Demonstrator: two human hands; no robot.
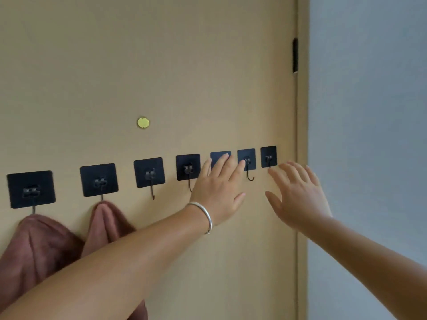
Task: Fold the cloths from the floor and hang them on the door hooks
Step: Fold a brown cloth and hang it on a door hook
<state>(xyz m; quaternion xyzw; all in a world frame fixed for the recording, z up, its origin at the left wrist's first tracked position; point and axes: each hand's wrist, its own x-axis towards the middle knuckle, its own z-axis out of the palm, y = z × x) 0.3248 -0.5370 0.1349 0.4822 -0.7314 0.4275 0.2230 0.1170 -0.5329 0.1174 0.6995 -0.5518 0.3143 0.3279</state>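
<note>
Fingers [223,159] of left hand [217,192] straight, touching hook pad [217,155].

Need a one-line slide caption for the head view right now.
Both open hands, left hand and right hand, reach toward the door hooks; two brown cloths hang at far left.

The left hand [218,188] covers the lower part of the fifth hook plate [219,155], so its hook cannot be seen, and it hides the tip of the fourth hook [190,184]. Both brown cloths [34,245] run behind the left forearm and off the bottom edge. The right hand [298,195] is blurred, its fingertips overlapping the last hook [268,161].
</note>
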